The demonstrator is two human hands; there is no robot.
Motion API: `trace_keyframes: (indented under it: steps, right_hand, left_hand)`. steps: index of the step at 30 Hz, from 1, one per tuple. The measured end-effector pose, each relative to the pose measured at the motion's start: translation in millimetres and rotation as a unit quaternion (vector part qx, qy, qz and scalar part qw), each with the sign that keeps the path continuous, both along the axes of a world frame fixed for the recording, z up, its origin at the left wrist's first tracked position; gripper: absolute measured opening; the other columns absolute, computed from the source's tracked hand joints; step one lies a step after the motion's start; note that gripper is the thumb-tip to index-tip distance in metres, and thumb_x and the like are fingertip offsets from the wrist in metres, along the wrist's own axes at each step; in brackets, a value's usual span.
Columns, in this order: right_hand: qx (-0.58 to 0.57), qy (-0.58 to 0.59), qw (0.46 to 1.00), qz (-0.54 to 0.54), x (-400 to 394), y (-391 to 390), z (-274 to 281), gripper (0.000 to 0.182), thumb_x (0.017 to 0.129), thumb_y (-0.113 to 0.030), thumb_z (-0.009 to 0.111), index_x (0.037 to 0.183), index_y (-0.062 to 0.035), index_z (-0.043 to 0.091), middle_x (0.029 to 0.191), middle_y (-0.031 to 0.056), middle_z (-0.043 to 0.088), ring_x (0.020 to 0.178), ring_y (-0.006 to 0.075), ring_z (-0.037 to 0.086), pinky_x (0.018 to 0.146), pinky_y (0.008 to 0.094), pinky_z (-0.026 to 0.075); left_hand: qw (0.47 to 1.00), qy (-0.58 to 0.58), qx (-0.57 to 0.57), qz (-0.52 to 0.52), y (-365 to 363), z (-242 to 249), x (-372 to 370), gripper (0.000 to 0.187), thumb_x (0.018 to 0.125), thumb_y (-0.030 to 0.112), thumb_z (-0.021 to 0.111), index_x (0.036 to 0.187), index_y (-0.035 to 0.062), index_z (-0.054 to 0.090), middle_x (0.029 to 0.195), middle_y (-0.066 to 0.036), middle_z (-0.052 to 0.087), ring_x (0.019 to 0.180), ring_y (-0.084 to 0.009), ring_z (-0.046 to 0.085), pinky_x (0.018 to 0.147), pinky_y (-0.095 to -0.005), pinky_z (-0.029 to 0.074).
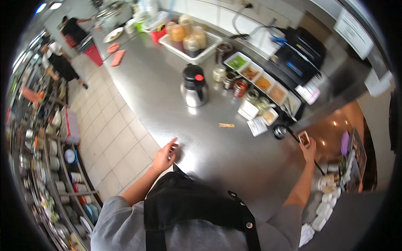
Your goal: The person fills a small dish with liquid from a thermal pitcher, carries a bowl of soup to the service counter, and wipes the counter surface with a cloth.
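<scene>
Your left hand (165, 155) rests flat on the near edge of the steel table (167, 92), fingers spread and holding nothing. Your right hand (309, 148) is raised at the far right end of the table, closed around a small square dish (304, 138) with something dark red-brown in it. The two hands are well apart, one at each side of your body.

The dish is up in your right hand, just beside a small round black container (279, 131) and near the row of sauce trays (264, 81) that runs along the back. A white card (256, 126) lies on the table close to that container. The black and steel jug (194, 85) with a red button stands alone in the middle of the table, well apart from both hands, and a white basket of tubs (190, 39) sits further back. Other people stand at the far left, away from your work.

As a judgement: you seem to be in the middle of carrying or filling the dish at the sauce station, with the left hand only steadying you. The next move calls for keeping the dish level so the contents do not spill, and finding a bare spot among the crowded containers
</scene>
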State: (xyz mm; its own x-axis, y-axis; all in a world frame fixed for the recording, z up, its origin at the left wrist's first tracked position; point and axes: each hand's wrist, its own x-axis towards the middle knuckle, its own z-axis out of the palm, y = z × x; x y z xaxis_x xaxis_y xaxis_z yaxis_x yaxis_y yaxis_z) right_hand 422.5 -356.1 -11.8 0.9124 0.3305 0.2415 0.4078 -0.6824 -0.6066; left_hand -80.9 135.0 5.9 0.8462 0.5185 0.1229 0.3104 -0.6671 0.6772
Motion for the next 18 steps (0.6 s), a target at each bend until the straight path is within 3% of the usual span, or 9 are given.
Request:
trace_keyframes:
  steps: [6, 9, 11, 13, 14, 16, 18]
  right_hand:
    - [0.001, 0.079, 0.997, -0.003, 58, -20, -58, 0.073, 0.076, -0.023, 0.080, 0.138, -0.0027, 0.048, 0.134, 0.0185, 0.049, 0.125, 0.0340, 0.050, 0.104, 0.0415, 0.041]
    - [0.004, 0.060, 0.997, -0.042, 42, -4, -50, 0.085, 0.075, -0.025, 0.082, 0.147, -0.0057, 0.040, 0.149, 0.0206, 0.037, 0.134, 0.0354, 0.043, 0.109, 0.0423, 0.038]
    - [-0.267, 0.143, 0.930, -0.207, -15, 55, 24, 0.089, 0.071, -0.027, 0.085, 0.145, -0.0013, 0.042, 0.151, 0.0228, 0.036, 0.138, 0.0346, 0.040, 0.110, 0.0430, 0.038]
    - [-0.415, 0.335, 0.840, -0.099, 6, 55, 10, 0.084, 0.067, -0.031, 0.087, 0.135, 0.0039, 0.052, 0.140, 0.0244, 0.050, 0.133, 0.0342, 0.047, 0.107, 0.0438, 0.041]
    - [-0.451, 0.256, 0.854, -0.031, -9, 67, -15, 0.078, 0.067, -0.033, 0.088, 0.128, 0.0049, 0.057, 0.129, 0.0241, 0.058, 0.124, 0.0349, 0.054, 0.102, 0.0428, 0.045]
    - [-0.399, 0.174, 0.893, 0.114, -53, 127, -28, 0.070, 0.067, -0.034, 0.087, 0.119, 0.0064, 0.063, 0.111, 0.0224, 0.068, 0.106, 0.0347, 0.064, 0.092, 0.0402, 0.051]
    - [-0.247, 0.204, 0.907, 0.273, -167, 253, 20, 0.062, 0.071, -0.032, 0.085, 0.117, 0.0044, 0.064, 0.103, 0.0190, 0.070, 0.093, 0.0285, 0.068, 0.083, 0.0364, 0.053]
  left_hand:
    - [0.999, -0.020, 0.026, -0.043, -8, 11, 17, 0.065, 0.084, 0.000, 0.058, 0.146, 0.0136, 0.041, 0.114, -0.011, 0.066, 0.091, -0.0255, 0.068, 0.081, -0.0373, 0.057]
    - [0.995, -0.044, 0.079, -0.028, -5, 25, 20, 0.064, 0.085, 0.000, 0.058, 0.145, 0.0139, 0.041, 0.112, -0.009, 0.066, 0.089, -0.0255, 0.068, 0.080, -0.0365, 0.057]
    - [0.989, -0.103, 0.099, -0.023, 0, 35, 13, 0.063, 0.085, 0.000, 0.057, 0.145, 0.0141, 0.042, 0.110, -0.008, 0.067, 0.088, -0.0254, 0.068, 0.079, -0.0363, 0.057]
    - [0.990, -0.101, 0.101, 0.014, 9, 38, -7, 0.063, 0.085, 0.000, 0.057, 0.144, 0.0140, 0.042, 0.110, -0.008, 0.067, 0.089, -0.0250, 0.068, 0.078, -0.0361, 0.057]
    - [0.989, -0.097, 0.104, 0.036, 13, 39, -19, 0.062, 0.085, 0.000, 0.057, 0.144, 0.0139, 0.043, 0.110, -0.007, 0.067, 0.089, -0.0246, 0.067, 0.078, -0.0360, 0.057]
    - [0.987, -0.100, 0.096, 0.078, 27, 34, -52, 0.061, 0.086, 0.001, 0.059, 0.144, 0.0142, 0.043, 0.112, -0.007, 0.066, 0.089, -0.0242, 0.067, 0.077, -0.0362, 0.056]
    - [0.983, -0.098, 0.082, 0.128, 35, 29, -94, 0.060, 0.087, 0.003, 0.060, 0.143, 0.0144, 0.043, 0.113, -0.007, 0.066, 0.088, -0.0237, 0.067, 0.076, -0.0363, 0.056]
